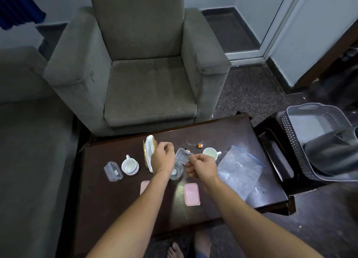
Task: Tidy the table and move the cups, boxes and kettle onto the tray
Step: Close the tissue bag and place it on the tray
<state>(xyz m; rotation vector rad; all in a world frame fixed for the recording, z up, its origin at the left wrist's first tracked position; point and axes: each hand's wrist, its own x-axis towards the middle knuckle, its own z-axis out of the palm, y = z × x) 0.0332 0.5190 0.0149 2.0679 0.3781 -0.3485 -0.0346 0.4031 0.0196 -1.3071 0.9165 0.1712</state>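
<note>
Head view: the left hand [163, 157] has its grip clasped on a white packet [149, 148], stood on edge near the worktop's [116, 209] far edge. The right hand [202, 165] is curled, and I cannot tell on what. Cups [129, 165] and boxes [113, 170] sit mid-worktop, with the tray [302, 107] beyond its right edge. Either wrist may knock the glass bowl [177, 172] beneath.

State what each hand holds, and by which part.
Left hand grips the upended white saucer by its rim. Right hand is curled; any hold cannot be told.

Two hands are working over a dark table [116, 209] in front of a grey armchair [147, 83].
The left hand [163, 157] is gripping a white plate [150, 151] on edge. The right hand [204, 166] is hovering, fingers [190, 170] curled, beside a clear box [182, 154].
</note>
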